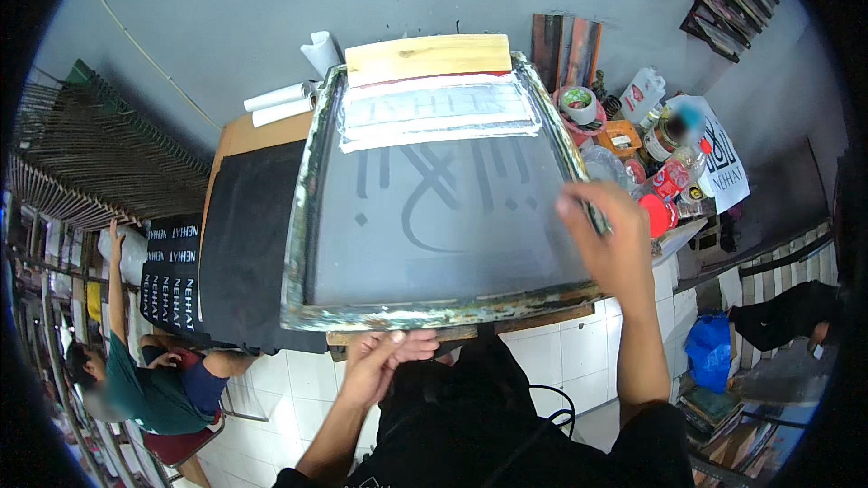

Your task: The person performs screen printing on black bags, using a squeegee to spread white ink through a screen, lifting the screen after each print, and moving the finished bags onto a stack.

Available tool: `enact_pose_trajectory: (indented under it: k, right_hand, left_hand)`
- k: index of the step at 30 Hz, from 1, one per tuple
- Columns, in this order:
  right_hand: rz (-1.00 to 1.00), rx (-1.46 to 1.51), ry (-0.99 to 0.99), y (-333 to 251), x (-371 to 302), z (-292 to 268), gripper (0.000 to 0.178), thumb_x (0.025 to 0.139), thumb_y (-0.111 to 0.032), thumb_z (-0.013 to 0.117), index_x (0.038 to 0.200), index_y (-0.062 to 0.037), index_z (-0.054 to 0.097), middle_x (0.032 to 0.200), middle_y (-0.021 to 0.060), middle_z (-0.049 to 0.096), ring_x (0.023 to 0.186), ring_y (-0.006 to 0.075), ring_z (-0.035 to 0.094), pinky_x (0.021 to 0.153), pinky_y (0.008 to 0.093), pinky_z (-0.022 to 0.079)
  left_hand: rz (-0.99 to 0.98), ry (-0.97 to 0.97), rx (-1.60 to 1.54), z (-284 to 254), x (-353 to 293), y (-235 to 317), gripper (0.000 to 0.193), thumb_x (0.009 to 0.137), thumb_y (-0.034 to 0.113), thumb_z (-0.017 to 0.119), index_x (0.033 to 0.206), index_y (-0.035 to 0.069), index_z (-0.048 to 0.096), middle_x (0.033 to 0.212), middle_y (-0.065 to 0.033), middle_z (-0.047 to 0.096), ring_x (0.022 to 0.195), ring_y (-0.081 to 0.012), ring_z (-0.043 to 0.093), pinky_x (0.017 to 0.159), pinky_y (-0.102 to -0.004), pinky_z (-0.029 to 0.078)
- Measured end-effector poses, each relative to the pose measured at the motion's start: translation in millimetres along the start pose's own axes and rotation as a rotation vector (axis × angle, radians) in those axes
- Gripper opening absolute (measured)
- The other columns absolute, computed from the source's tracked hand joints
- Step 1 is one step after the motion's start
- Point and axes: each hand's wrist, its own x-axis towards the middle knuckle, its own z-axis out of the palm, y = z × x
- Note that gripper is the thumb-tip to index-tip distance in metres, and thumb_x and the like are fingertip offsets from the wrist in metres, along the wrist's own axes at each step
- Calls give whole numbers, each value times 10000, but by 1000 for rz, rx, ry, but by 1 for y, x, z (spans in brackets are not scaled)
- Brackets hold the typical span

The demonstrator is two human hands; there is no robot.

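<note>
A screen-printing frame (443, 307) with a paint-stained rim lies in front of me. Its grey mesh carries a large darker calligraphic design. White paste spreads over the far strip of mesh, where a squeegee (429, 58) with a pale wooden handle rests. My right hand (608, 230) is closed around the frame's right rail, thumb toward the mesh, some fingers hidden. At the near rail, my left hand (384, 363) is just below the edge, fingers stretched to the right and thumb up by the rim. It holds nothing that I can make out.
Black fabric (249, 244) covers a board to the left, near white rolls (280, 101). Bottles, tape and tubs, with an orange basket (619, 137), crowd the right side. A seated person (154, 398) reaches toward a rack at left. A blue bag (710, 351) lies at lower right.
</note>
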Motion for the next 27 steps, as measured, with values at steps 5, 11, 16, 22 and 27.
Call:
enact_pose_trajectory:
  k: [5,11,16,22,27]
  right_hand:
    - [31,-81,-66,103,130,88,406,903,-265,733,1188,22,694,1193,257,691,1156,404,645,1003,457,488]
    - [-105,-537,-181,180,264,221,818,808,-399,797,1468,-26,490,1513,248,491,1352,414,516,1127,459,416]
    - [-60,-547,-532,148,291,229,712,779,-396,817,1359,-56,583,1335,180,620,1225,364,608,996,479,503]
    - [-430,-392,-202,134,181,196,252,797,-179,754,998,-86,635,936,79,638,934,292,650,751,438,535]
    - [-376,-332,-269,107,106,173,235,760,-110,704,971,-83,605,904,71,608,893,283,619,729,425,517]
  left_hand:
    - [-316,206,-480,-2,1,-29,344,1055,216,525,1096,-116,605,1333,-381,577,1297,-437,581,1136,-525,469]
    - [-403,368,-547,-3,5,-36,425,1081,251,495,1195,-154,557,1278,-344,618,1300,-424,581,1140,-511,467]
    - [-413,364,-247,-5,3,-27,472,1084,299,505,1213,-153,558,1179,-336,671,1067,-398,711,936,-473,593]
    - [-545,137,180,-39,13,-13,485,1074,360,524,1107,-101,672,974,-252,753,763,-257,732,695,-343,581]
    - [-450,-88,466,-42,24,43,431,1087,328,492,1050,-27,734,929,-173,777,731,-194,713,664,-290,546]
